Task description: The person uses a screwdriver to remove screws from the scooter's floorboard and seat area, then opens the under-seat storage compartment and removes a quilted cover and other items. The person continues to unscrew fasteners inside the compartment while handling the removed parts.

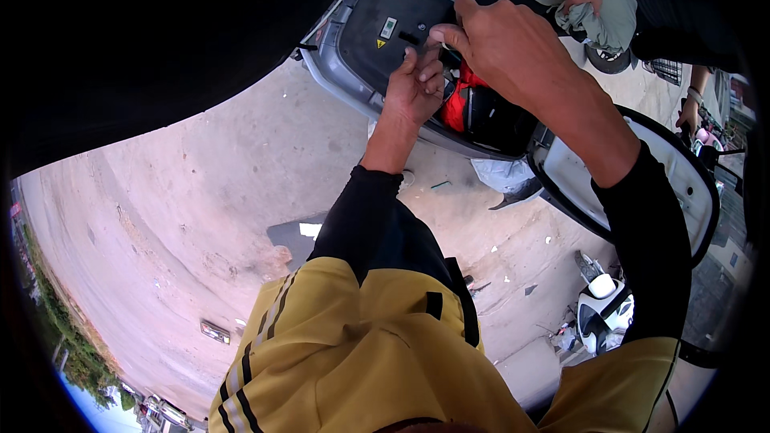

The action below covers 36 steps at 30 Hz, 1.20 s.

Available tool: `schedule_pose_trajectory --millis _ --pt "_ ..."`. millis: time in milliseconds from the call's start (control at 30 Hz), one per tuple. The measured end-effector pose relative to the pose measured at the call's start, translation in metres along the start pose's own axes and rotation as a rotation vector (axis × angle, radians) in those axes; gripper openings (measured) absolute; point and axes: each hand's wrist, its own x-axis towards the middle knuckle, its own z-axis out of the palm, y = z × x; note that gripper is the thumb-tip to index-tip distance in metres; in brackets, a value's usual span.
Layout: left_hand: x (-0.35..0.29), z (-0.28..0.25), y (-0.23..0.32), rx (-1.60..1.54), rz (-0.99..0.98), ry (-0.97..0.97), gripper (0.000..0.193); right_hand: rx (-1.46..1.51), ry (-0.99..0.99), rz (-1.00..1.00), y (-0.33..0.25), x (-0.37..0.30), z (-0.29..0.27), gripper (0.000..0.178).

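Observation:
Over the open under-seat bay of a grey scooter (322,80), my two hands work close together. My right hand (513,44) reaches across from the right, thumb and forefinger pinched. Beneath those fingertips a thin pale strand shows, too small to name. My left hand (415,87) is just to the left, fingers curled and thumb raised; what they hold, if anything, is hidden. Beside it lies a dark panel (365,28) with a small slot, a yellow warning triangle and a little display. Red cloth-like material (457,104) sits in the bay, partly behind my right wrist.
The scooter's hinged seat (666,172) stands open at the right, pale underside showing. At the top right a person holds a grey-green cloth (613,20); another hand (688,115) appears farther right. A white scooter (603,313) is at the lower right. Dusty ground (200,216) spreads left.

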Motion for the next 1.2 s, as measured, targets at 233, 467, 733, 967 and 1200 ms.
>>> schedule_pose_trajectory --millis 233,467,733,967,1200 --pt "0.017 0.002 -0.025 -0.017 0.164 0.146 0.027 -0.242 0.228 -0.402 0.031 -0.004 0.025 0.039" --pt "0.018 -0.004 -0.023 0.047 0.204 0.196 0.039 0.074 0.343 -0.336 0.027 -0.016 0.025 0.033" --pt "0.024 -0.02 -0.015 -0.053 0.171 0.051 0.034 0.139 0.351 -0.234 0.025 -0.01 0.022 0.031" --pt "0.025 -0.015 -0.022 0.018 0.178 0.196 0.033 0.01 0.144 -0.14 0.035 0.001 0.026 0.029" --pt "0.024 -0.011 -0.016 0.02 0.234 0.209 0.036 0.071 0.454 -0.445 0.035 -0.006 0.036 0.03"
